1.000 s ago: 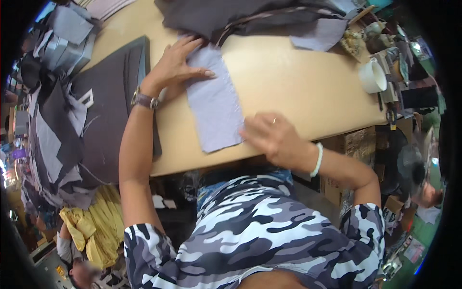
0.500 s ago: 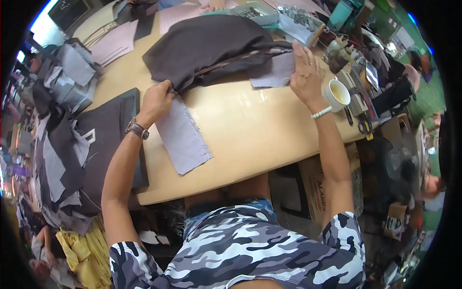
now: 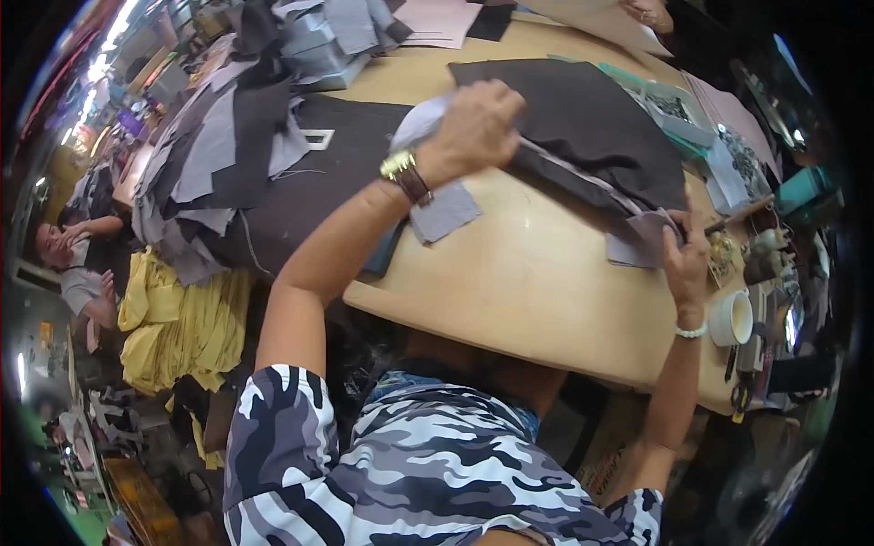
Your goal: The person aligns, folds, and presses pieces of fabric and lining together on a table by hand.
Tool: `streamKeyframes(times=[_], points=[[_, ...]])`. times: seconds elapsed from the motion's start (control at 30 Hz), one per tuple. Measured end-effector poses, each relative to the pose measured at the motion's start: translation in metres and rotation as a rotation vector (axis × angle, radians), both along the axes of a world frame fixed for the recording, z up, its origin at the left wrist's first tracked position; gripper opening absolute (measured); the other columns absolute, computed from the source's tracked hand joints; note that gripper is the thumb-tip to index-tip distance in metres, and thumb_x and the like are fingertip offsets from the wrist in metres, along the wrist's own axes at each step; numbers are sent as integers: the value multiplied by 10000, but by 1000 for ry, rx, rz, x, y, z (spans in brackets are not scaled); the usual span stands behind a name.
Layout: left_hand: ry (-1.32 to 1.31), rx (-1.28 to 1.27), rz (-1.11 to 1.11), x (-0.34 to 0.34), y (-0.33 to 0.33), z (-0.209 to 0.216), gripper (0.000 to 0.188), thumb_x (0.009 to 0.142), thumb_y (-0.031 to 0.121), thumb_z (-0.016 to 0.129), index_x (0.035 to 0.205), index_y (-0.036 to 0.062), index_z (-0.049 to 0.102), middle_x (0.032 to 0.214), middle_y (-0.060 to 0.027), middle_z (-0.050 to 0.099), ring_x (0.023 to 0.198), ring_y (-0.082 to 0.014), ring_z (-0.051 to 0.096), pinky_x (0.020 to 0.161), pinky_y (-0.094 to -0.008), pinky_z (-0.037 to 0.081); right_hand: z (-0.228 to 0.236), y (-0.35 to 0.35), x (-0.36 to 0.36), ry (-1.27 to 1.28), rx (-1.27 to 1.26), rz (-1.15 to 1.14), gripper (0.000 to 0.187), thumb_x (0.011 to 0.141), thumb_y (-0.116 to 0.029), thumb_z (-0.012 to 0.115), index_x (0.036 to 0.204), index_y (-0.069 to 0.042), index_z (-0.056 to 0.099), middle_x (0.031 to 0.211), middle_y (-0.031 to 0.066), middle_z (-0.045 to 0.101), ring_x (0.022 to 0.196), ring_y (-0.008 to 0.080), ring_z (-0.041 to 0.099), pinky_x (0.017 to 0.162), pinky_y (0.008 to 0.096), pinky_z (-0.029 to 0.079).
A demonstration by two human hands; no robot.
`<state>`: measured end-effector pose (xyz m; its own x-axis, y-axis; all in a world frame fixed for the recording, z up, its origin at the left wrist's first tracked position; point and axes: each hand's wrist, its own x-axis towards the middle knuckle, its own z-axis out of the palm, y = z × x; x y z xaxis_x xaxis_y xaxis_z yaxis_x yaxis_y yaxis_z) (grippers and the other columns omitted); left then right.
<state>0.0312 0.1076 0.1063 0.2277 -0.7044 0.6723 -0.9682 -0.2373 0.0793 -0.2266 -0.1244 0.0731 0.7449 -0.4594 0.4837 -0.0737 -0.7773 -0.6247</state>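
A dark brown cloth piece [image 3: 592, 109], folded with an open edge toward me, lies across the far part of the table. My left hand [image 3: 478, 132] is closed around its left end, slightly smeared by motion. A light grey cloth strip [image 3: 446, 215] shows on both sides of that wrist, partly hidden by it. At the right end, my right hand [image 3: 689, 259] pinches the cloth's edge between thumb and fingers. Under that corner lies another light grey cloth piece [image 3: 631, 249], touching or close to the right fingers.
Left of me are dark cloth [image 3: 309, 196] and grey scraps [image 3: 205, 164]. Yellow cloth [image 3: 177, 328] hangs below. To the right stand a white cup [image 3: 731, 318], scissors [image 3: 742, 397] and a tray of small metal parts [image 3: 669, 105]. Another person's hand [image 3: 648, 13] shows at the far edge.
The view has swung left, bringing more of the cloth pile and yellow cloth in. My left hand has shifted its grip along the cloth; my right fingers have bent from flat to pinching its edge.
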Motion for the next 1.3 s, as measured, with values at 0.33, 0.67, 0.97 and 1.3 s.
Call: streamKeyframes(times=[0.33, 0.67, 0.97, 1.3], points=[[498, 322, -249, -110, -92, -65, 290, 698, 260, 627, 794, -13, 627, 751, -171, 602, 752, -354, 589, 712, -441, 484, -35, 57, -12, -605, 99, -454, 593, 817, -3, 560, 1358, 37, 321, 777, 45, 536, 714, 136, 511, 702, 268, 451], [423, 163, -69, -116, -119, -83, 357, 674, 252, 659, 931, 10, 603, 957, -138, 559, 945, -303, 532, 764, -423, 446, -36, 74, -17, -152, 39, -222, 615, 768, -34, 537, 1348, 42, 349, 567, 59, 592, 476, 199, 559, 525, 302, 475], [455, 191, 50, -123, -118, -85, 333, 674, 287, 669, 878, 23, 663, 907, -130, 568, 937, -285, 525, 797, -424, 408, -50, 58, -13, -133, -45, -204, 864, 752, 46, 450, 1460, -68, -32, 1411, 275, 310, 1319, 381, 309, 1077, 380, 261], [423, 162, 126, -130, -112, -82, 319, 687, 263, 653, 889, 16, 666, 908, -132, 591, 920, -288, 550, 799, -432, 404, -53, 60, -9, -176, 111, -235, 870, 722, 61, 476, 1457, -53, 24, 1303, 268, 399, 1210, 372, 427, 994, 398, 358]])
